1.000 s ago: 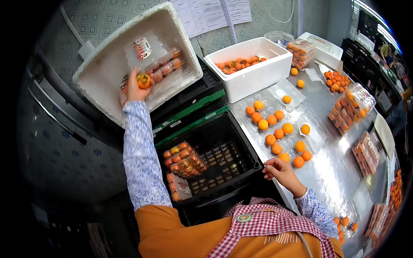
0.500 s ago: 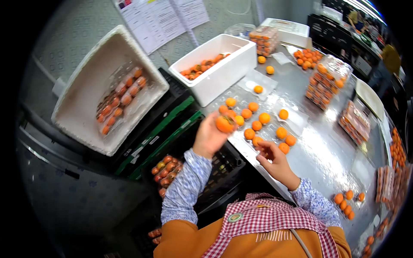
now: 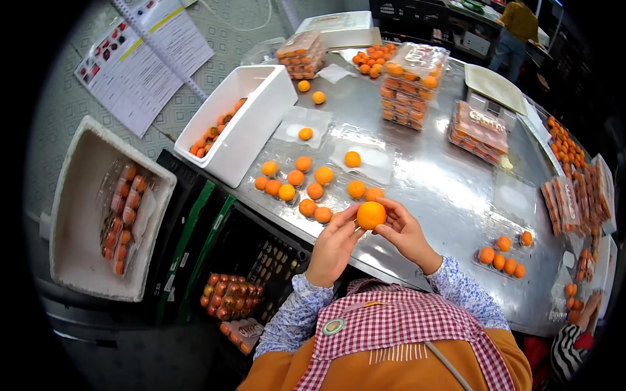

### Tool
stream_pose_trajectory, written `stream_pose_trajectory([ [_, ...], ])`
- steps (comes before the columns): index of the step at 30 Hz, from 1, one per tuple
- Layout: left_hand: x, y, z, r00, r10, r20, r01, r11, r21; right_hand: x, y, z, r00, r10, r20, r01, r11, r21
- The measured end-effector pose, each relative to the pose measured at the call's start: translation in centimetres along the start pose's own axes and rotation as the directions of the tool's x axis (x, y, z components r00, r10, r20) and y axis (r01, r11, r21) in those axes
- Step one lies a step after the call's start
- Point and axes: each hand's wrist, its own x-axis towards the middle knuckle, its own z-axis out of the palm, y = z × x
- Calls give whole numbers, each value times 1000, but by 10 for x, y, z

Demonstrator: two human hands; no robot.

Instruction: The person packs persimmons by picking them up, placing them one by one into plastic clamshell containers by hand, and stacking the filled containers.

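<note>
An orange persimmon is held up between both hands over the front edge of the metal table. My left hand has its fingertips on the fruit's left side, partly hidden behind it. With fingers and thumb, my right hand grips the right side. Just beyond the hands, several persimmons lie in clear plastic trays. A single persimmon sits on a tray with a white pad behind them.
At the left stand a white foam box of persimmons and a tilted foam box with packed fruit. A black crate is below the table edge. Stacked fruit packs stand behind. Another person's striped sleeve shows at lower right.
The persimmon has come down and right, from my left hand alone to between both hands. My right hand has closed onto it. The view has turned right.
</note>
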Motion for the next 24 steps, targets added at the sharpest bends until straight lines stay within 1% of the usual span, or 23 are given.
stream_pose_trajectory([
  [1, 2, -6, 3, 1000, 19, -9, -18, 996, 82, -3, 0, -5, 1000, 25, -5, -25, 999, 44],
  [3, 7, -18, 8, 998, 67, -23, -59, 968, 245, -7, -2, -11, 999, 40, -23, -39, 997, 69],
  [4, 9, -21, 8, 997, 72, -16, -65, 965, 252, -8, -2, -13, 998, 48, -30, -46, 996, 83],
  [7, 9, -21, 20, 993, 110, 34, -115, 931, 347, -9, -1, -18, 998, -27, -64, 28, 999, 15],
  [10, 12, -26, 22, 990, 120, 75, -139, 919, 368, -9, -1, -14, 990, -81, -119, 74, 996, -58],
  [13, 18, -28, 14, 998, 19, 65, -36, 960, 278, -7, 0, -10, 976, -155, -154, 88, 924, -372],
  [16, 19, -35, 2, 997, -74, 12, 72, 992, 104, -3, 5, -3, 969, -187, -164, 101, 898, -429],
  [19, 21, -35, -6, 990, -138, -5, 138, 990, 12, -1, 3, -1, 977, -177, -123, 99, 877, -470],
  [22, 20, -38, -9, 993, -115, -15, 115, 993, 22, 1, 6, -5, 985, -138, -105, 80, 899, -431],
  [24, 20, -39, -7, 999, -29, -39, 34, 993, 113, 2, 13, -9, 988, -123, -91, 89, 945, -314],
])
